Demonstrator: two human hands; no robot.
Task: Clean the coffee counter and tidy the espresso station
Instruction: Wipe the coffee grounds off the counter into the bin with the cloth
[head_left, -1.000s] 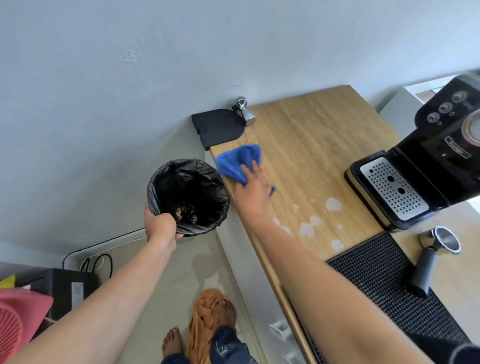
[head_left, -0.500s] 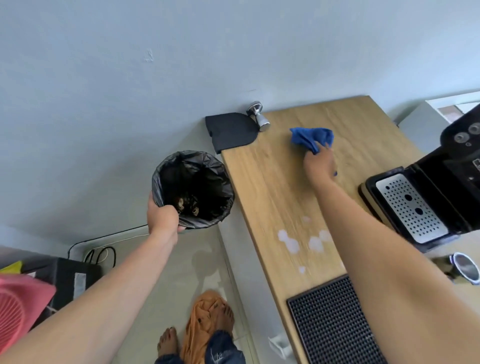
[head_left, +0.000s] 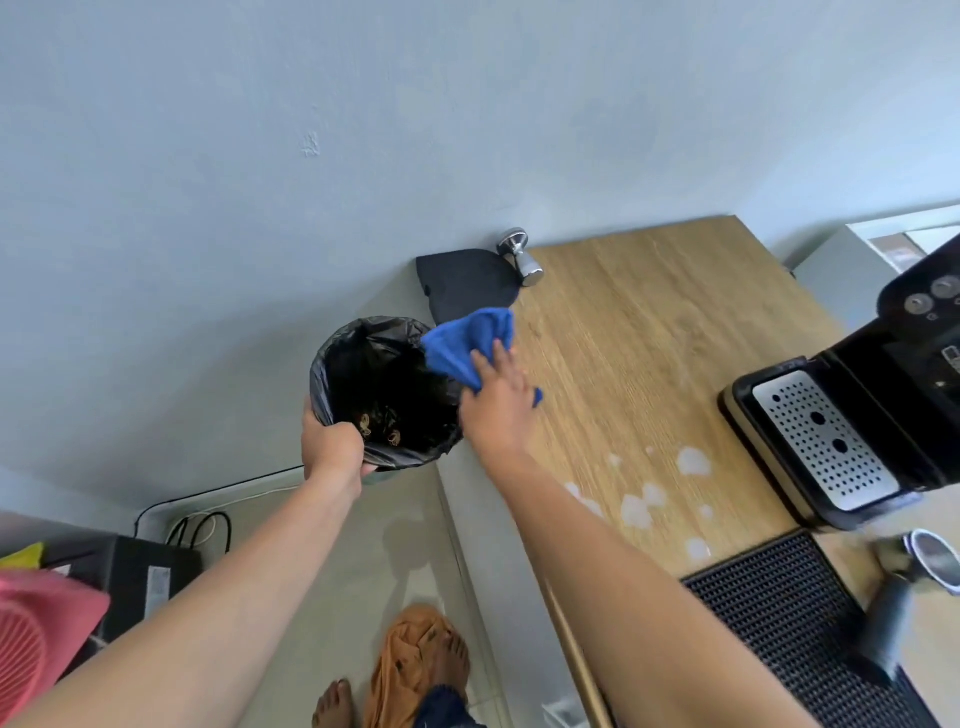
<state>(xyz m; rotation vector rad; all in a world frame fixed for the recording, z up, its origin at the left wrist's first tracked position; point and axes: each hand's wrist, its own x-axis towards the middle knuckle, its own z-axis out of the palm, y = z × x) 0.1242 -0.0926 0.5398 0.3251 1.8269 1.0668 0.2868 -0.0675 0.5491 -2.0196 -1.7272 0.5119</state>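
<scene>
Pressing the blue cloth at the counter edge, my right hand lies flat, fingers straight, cloth bunched past the fingertips; my left hand grips the bin beside the counter.

Home coffee corner, by the look. Wooden table against a plain grey wall. Espresso machine right of the right hand, steel tamper beyond it, bar mat and portafilter nearer the person. Bare feet on the floor. Pink fan left of the left hand, which grips a small lined bin.
</scene>
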